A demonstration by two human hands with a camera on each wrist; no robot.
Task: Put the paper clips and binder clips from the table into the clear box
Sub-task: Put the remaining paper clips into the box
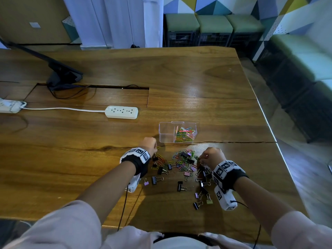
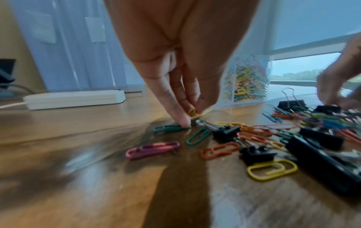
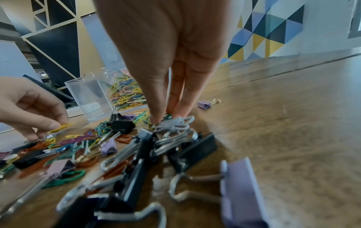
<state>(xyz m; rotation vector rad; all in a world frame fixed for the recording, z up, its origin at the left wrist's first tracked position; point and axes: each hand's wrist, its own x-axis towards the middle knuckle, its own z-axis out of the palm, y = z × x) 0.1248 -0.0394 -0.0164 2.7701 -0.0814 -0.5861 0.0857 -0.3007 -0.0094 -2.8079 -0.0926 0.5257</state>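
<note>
Head view: one clear box (image 1: 166, 133), two compartments, its right one holding coloured paper clips; loose pile of clips (image 1: 181, 161) just in front on the table (image 1: 197, 83).

Left wrist view: left hand (image 2: 181, 64) pinching one yellow paper clip (image 2: 194, 112), lying roughly flat, fingertip touching a green clip (image 2: 170, 128) lying left-right.

Right wrist view: right hand (image 3: 166, 61), fingers narrowed onto grey-white clips (image 3: 173, 125); grasp unclear. Black and lilac binder clips (image 3: 125, 126), too blurred to count.

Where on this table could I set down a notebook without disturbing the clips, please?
The wood is bare to the right of the clear box up to the table edge, and across the wide stretch left of the left hand, below the power strip. It is crowded between the left hand and right hand, where paper clips and binder clips lie scattered.
</note>
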